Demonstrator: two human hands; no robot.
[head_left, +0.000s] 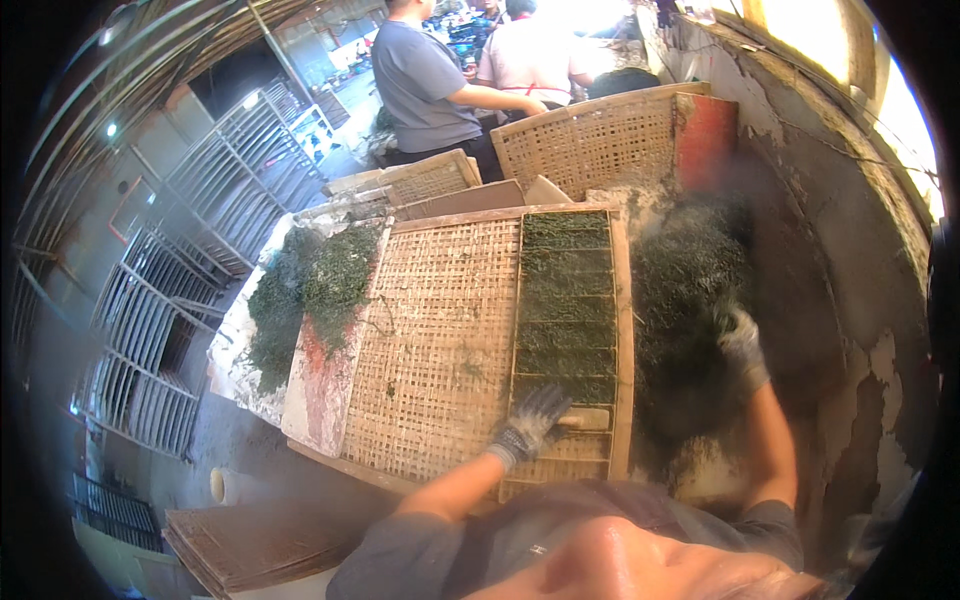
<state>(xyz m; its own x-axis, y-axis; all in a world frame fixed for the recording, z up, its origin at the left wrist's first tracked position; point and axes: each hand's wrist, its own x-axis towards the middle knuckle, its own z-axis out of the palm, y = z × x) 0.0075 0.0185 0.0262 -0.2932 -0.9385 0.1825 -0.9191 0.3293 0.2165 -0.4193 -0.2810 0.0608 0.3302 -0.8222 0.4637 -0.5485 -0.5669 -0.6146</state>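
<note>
A large wood-framed woven tray (440,310) lies in front of me. Along its right side runs a slatted wooden frame, its sections packed with dark green, leafy-looking shreds (567,290). My left hand (530,425), in a grey glove, is closed on the left end of a flat wooden block (585,419) over the near part of that frame. To the right, my gloved right hand (742,345) reaches into a dark green pile (690,270) of the same-looking shreds. Its fingertips are hidden among the shreds, so their grip does not show.
Another green heap (335,270) lies left of the tray on a pale, stained board. Woven panels (600,145) and a red board (705,145) lean behind. Two people (425,80) stand beyond them. A peeling wall (840,250) borders the right; metal racks (150,320) stand left. Brown boards (260,540) lie near left.
</note>
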